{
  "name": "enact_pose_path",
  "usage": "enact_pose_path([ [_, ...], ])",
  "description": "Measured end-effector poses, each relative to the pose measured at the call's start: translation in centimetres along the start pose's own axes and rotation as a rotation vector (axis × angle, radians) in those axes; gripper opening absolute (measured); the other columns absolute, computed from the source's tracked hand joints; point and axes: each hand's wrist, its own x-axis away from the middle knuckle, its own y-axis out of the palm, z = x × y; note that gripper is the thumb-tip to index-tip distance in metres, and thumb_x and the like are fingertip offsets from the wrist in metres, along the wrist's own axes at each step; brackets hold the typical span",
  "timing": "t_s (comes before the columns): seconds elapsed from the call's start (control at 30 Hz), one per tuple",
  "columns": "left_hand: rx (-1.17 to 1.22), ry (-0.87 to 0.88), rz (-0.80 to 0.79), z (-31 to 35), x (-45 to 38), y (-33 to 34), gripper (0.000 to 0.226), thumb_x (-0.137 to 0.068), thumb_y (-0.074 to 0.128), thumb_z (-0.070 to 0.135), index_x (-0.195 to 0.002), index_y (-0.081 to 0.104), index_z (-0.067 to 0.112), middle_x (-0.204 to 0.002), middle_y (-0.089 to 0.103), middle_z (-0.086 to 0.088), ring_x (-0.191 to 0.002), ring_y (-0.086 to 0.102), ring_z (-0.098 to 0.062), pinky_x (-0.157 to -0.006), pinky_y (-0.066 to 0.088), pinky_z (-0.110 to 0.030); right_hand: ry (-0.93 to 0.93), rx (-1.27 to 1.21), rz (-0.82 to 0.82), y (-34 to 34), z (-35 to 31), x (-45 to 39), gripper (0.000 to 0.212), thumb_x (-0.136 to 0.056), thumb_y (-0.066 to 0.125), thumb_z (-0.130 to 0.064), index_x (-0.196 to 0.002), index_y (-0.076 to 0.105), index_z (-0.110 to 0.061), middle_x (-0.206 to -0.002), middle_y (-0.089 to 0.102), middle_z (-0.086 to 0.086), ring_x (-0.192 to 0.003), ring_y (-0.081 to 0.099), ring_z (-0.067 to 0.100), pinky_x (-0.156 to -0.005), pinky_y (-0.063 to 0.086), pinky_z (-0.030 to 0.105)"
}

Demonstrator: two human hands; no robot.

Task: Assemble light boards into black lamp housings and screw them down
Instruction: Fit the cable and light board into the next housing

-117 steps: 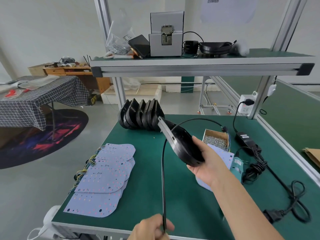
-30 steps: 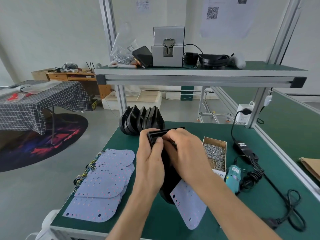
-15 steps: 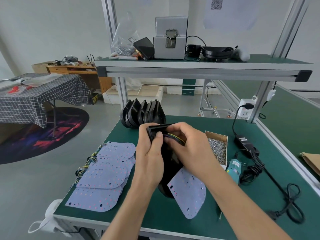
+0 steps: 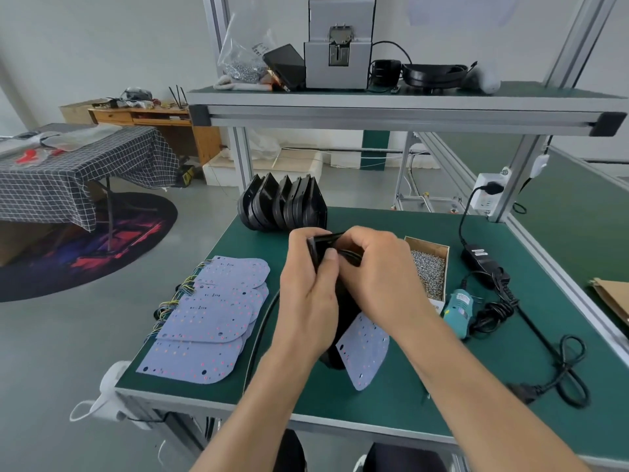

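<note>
Housing feels rigid and light, I judge; my left hand clamps its far rim, right hand pinches wires there. Thin board dangles, probably fragile.

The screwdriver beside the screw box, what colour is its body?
Teal, with a pale label, the screwdriver shows in the head view.

bare forearms, no sleeves visible
</note>
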Motion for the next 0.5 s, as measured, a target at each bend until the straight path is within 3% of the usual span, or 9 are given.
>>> enact_pose_path([
  [0.13, -0.016, -0.024, -0.013, -0.2, 0.8, 0.1, 0.021, -0.097, 0.047, 0.018, -0.116, 0.052, 0.025, -0.103, 0.065, 0.01, -0.098, 0.062, -0.015, -0.088, 0.051, -0.034, -0.056, 0.148, 0.037, 1.0, 0.0, 0.9, 0.005, -0.088, 0.065, -0.012, -0.084, 0.067, -0.01, -0.077, 0.065, 0.002, -0.073, 0.058, 0.028, -0.066, 0.047, 0.043],
  [0.23, 0.017, -0.023, -0.021, -0.2, 1.1, -0.2, 0.021, -0.096, 0.048, 0.018, -0.116, 0.052, 0.023, -0.104, 0.064, 0.001, -0.098, 0.061, -0.019, -0.089, 0.052, -0.043, -0.14, 0.172, 0.053, 1.4, 0.1, 1.4, 0.007, -0.086, 0.062, -0.009, -0.08, 0.06, -0.007, -0.074, 0.056, 0.002, -0.067, 0.051, 0.027, -0.062, 0.043, 0.043],
  [0.4, 0.052, -0.031, -0.024, -0.2, 1.2, -0.4, 0.02, -0.095, 0.05, 0.017, -0.114, 0.053, 0.02, -0.101, 0.065, 0.007, -0.096, 0.061, -0.013, -0.086, 0.05, -0.031, -0.129, 0.12, 0.087, 2.4, 0.4, 1.8, 0.003, -0.088, 0.061, -0.009, -0.085, 0.062, -0.008, -0.081, 0.06, 0.002, -0.072, 0.054, 0.026, -0.066, 0.046, 0.045],
  [0.5, 0.08, -0.022, -0.014, -0.3, 1.3, -0.7, 0.019, -0.096, 0.05, 0.015, -0.114, 0.054, 0.015, -0.104, 0.067, 0.003, -0.099, 0.062, -0.015, -0.091, 0.051, -0.033, -0.105, 0.05, 0.085, 2.4, 0.6, 2.2, 0.006, -0.092, 0.065, -0.01, -0.092, 0.071, -0.011, -0.087, 0.069, 0.001, -0.079, 0.061, 0.023, -0.073, 0.049, 0.041],
])
